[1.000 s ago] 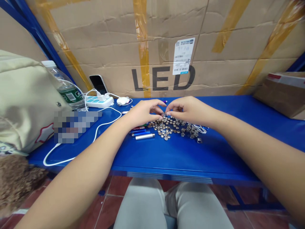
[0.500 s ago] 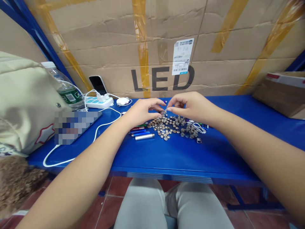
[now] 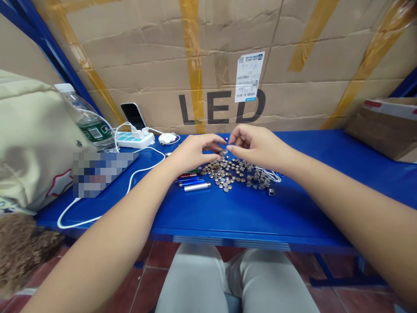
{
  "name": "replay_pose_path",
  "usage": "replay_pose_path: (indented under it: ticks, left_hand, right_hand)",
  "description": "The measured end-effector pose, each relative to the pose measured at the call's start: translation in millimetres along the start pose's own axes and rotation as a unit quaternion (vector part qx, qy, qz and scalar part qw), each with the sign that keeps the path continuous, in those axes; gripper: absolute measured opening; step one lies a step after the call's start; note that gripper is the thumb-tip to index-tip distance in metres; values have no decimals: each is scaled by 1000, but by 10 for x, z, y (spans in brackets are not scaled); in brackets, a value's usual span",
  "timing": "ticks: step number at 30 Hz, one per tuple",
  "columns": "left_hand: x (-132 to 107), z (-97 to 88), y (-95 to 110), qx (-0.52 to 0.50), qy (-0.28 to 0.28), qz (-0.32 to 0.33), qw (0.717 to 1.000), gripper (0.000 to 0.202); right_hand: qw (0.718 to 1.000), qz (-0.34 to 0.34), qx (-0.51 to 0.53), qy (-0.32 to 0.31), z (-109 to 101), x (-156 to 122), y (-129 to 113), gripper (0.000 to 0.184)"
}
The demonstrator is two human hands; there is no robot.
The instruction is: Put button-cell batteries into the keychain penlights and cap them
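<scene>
My left hand (image 3: 199,150) is over the back left of a pile of coin-like metal discs (image 3: 224,176), its thumb and fingers curved round a small shiny piece (image 3: 223,153) too small to name. Facing it, my right hand (image 3: 249,141) hovers just to the right, index finger and thumb slightly apart, with nothing visible between them. To the right of the discs lie small metal clips (image 3: 259,180), one of them (image 3: 271,191) apart at the front. Slim tubes in silver (image 3: 197,187), blue (image 3: 191,182) and red rest beside my left wrist. A white cord (image 3: 272,174) lies partly under my right wrist.
The blue table (image 3: 228,217) backs onto a large cardboard box (image 3: 156,65) marked LED. On the left are a bag (image 3: 35,143), a water bottle (image 3: 93,124), a power strip (image 3: 135,139), white cables and a blurred flat item (image 3: 104,174). A smaller box (image 3: 384,130) stands right.
My right hand has moved up a little, and its fingertips have come away from the small shiny piece. My left hand has stayed nearly still.
</scene>
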State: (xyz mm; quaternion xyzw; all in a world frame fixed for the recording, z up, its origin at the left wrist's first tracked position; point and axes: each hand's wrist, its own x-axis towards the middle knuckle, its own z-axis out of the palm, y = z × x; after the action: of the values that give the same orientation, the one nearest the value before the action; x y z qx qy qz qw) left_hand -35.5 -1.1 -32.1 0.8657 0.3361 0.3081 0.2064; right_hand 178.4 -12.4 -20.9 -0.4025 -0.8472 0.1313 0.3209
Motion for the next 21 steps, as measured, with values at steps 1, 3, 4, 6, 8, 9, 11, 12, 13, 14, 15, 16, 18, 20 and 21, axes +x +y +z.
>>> replay_pose_path:
  ticks: [1,3,4,6,8,9,11,12,13,14,15,16,18,20,21]
  left_hand:
    - [-2,-2,-3,0,2,0,1000,39]
    - [-7,-5,-9,0,4,0,1000,39]
    - [-9,-7,-10,0,5,1,1000,39]
    - [-11,-9,-12,3,6,3,1000,38]
    - [-9,-11,-13,10,9,5,1000,37]
    - [-7,-12,-15,14,11,6,1000,37]
    - [-2,-14,-19,21,15,7,1000,37]
    - [0,-15,-21,23,16,8,1000,37]
    - [2,-15,-22,25,15,9,1000,37]
    - [3,-16,-23,27,15,10,999,36]
    - [3,-16,-23,28,15,12,999,36]
    - [3,-17,-23,30,15,12,999,36]
    - [4,-18,-23,35,17,11,999,35]
    - [5,-21,-28,40,22,9,999,35]
    - [5,-23,-32,41,24,8,999,36]
  right_hand:
    - [1000,-4,1,-1,-19,-6,-11,10]
    - [999,-27,-8,-16,-63,-17,-23,10]
    - [998,-43,-18,-28,-83,-22,-23,12]
    - [995,-77,-42,-51,-112,-26,-9,17]
    - [990,-105,-70,-60,-123,-25,13,23]
    - [988,-115,-82,-61,-122,-24,22,26]
    - [984,-129,-103,-63,-114,-23,35,30]
    - [983,-133,-110,-65,-108,-23,37,31]
    - [982,-134,-115,-67,-103,-23,36,32]
    - [981,-135,-119,-71,-99,-24,33,32]
    - [981,-134,-122,-74,-97,-25,29,32]
    - [981,-130,-124,-75,-97,-25,24,32]
    - [984,-113,-121,-66,-105,-27,11,29]
    - [989,-89,-104,-54,-118,-30,-3,24]
    - [991,-75,-93,-59,-124,-32,-10,20]
